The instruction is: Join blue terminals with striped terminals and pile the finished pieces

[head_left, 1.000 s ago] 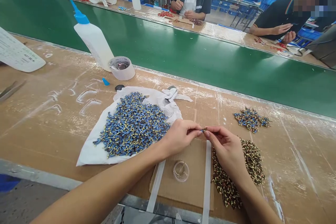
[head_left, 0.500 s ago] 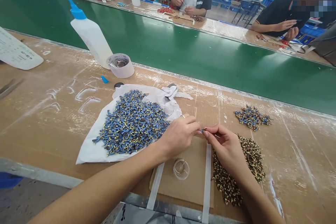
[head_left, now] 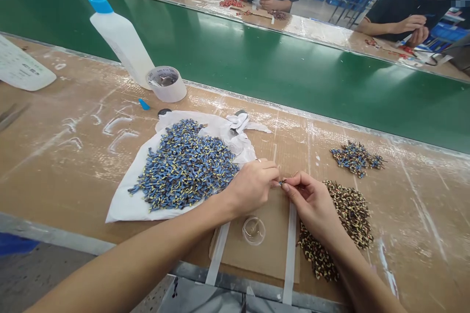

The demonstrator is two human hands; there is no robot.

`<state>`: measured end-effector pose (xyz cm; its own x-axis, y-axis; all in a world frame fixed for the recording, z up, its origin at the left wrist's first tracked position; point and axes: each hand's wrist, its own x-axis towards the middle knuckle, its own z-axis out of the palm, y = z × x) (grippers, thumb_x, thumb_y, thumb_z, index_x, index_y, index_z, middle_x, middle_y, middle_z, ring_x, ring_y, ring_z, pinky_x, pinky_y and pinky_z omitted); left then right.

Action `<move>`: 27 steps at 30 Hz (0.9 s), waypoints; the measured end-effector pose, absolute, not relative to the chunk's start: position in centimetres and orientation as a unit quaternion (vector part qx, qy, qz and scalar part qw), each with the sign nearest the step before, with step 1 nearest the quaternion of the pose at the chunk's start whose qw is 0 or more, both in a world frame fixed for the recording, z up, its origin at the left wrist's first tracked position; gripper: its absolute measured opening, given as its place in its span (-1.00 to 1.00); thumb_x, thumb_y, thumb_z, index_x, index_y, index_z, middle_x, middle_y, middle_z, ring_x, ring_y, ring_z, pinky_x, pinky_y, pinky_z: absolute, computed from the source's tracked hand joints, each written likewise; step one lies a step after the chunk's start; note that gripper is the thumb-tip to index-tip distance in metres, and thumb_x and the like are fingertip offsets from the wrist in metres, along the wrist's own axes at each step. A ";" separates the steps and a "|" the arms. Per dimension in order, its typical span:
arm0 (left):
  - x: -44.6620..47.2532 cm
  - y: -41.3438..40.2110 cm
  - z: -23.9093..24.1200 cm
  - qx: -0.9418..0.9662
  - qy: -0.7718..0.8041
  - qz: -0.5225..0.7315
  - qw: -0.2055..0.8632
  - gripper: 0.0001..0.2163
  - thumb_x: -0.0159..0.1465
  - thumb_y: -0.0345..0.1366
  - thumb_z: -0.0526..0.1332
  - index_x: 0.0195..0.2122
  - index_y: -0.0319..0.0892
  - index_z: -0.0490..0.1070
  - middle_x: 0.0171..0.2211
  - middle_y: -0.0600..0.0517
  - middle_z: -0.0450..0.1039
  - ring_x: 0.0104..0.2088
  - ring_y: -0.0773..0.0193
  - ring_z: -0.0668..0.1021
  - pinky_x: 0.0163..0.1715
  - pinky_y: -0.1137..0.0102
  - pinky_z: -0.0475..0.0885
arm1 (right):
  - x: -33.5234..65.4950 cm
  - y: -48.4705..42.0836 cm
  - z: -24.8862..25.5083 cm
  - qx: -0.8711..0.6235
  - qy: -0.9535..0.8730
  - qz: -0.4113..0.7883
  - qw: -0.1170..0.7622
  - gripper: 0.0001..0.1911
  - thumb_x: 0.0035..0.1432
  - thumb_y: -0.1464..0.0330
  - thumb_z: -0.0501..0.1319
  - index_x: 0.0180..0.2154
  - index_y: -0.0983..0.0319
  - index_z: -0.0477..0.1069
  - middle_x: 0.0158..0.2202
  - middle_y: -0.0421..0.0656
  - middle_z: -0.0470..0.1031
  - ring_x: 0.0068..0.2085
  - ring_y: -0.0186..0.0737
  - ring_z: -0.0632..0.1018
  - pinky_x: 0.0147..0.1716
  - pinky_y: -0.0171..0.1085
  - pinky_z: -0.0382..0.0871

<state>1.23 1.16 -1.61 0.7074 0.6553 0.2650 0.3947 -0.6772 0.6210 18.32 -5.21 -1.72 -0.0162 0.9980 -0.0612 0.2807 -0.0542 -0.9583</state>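
Beyond the clear cup (head_left: 254,242), the right hand (head_left: 316,205) pinches a small piece (head_left: 282,182); the left hand (head_left: 252,186) curls its fingers, grip unclear.

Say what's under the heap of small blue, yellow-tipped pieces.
A crumpled white sheet shows around much of the heap, spread on the brown tabletop. The sheet's middle, and anything else beneath the heap, is covered.

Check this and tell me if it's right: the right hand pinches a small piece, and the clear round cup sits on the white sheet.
Wrong on one point: the clear round cup is not on the white sheet; the head view shows it on the cardboard pad, between two pale tape strips. The right hand does pinch a small piece.
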 end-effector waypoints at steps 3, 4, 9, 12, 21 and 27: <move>1.4 1.0 -1.3 0.864 0.318 0.239 0.307 -0.88 0.21 -0.56 0.16 -0.43 -0.27 0.38 -0.44 0.04 0.37 -0.36 0.26 0.41 -0.35 0.40 0.25 | 18.0 -5.3 -2.0 -0.576 -0.559 0.431 0.412 -0.87 0.21 0.31 0.21 -0.36 0.23 0.38 -0.40 -0.18 0.41 -0.37 -0.26 0.43 -0.38 -0.31 0.30; 1.4 0.9 -1.1 0.856 0.327 0.241 0.319 -0.87 0.20 -0.57 0.16 -0.44 -0.27 0.37 -0.45 0.04 0.36 -0.37 0.27 0.41 -0.37 0.41 0.23 | 17.8 -5.3 -2.0 -0.576 -0.560 0.425 0.416 -0.88 0.21 0.32 0.20 -0.36 0.23 0.37 -0.41 -0.18 0.41 -0.38 -0.26 0.42 -0.39 -0.31 0.30; 1.4 0.9 -0.7 0.837 0.345 0.238 0.353 -0.85 0.19 -0.60 0.17 -0.48 -0.27 0.36 -0.49 0.07 0.34 -0.44 0.32 0.37 -0.44 0.43 0.18 | 17.5 -5.3 -2.1 -0.572 -0.567 0.415 0.424 -0.87 0.22 0.35 0.18 -0.39 0.22 0.35 -0.45 -0.21 0.38 -0.40 -0.29 0.40 -0.42 -0.33 0.28; 1.2 1.2 -0.6 0.851 0.313 0.242 0.346 -0.86 0.21 -0.59 0.18 -0.46 -0.28 0.38 -0.48 0.07 0.35 -0.42 0.32 0.38 -0.40 0.44 0.20 | 17.7 -5.2 -1.9 -0.564 -0.554 0.437 0.428 -0.88 0.21 0.34 0.19 -0.38 0.22 0.37 -0.43 -0.20 0.41 -0.38 -0.29 0.43 -0.39 -0.33 0.31; 0.9 1.9 0.0 0.848 0.287 0.249 0.369 -0.94 0.31 -0.43 0.17 -0.25 -0.25 0.43 -0.37 0.04 0.44 -0.35 0.31 0.44 -0.34 0.45 0.27 | 18.5 -4.9 -0.8 -0.570 -0.486 0.458 0.479 -0.88 0.17 0.29 0.27 -0.31 0.21 0.45 -0.35 -0.17 0.54 -0.29 -0.26 0.53 -0.28 -0.31 0.41; 0.9 1.8 -0.9 0.866 0.276 0.222 0.352 -0.85 0.35 -0.44 0.07 -0.34 -0.26 0.40 -0.43 0.04 0.39 -0.39 0.30 0.40 -0.36 0.43 0.23 | 18.4 -4.9 -1.2 -0.563 -0.473 0.475 0.484 -0.87 0.15 0.28 0.29 -0.29 0.21 0.47 -0.30 -0.14 0.57 -0.26 -0.25 0.55 -0.23 -0.29 0.44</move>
<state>0.94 1.80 -0.93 0.7485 0.6351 0.1910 0.3223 -0.6000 0.7322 18.39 -4.91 -1.23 0.1012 0.9919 -0.0773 0.0717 -0.0848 -0.9938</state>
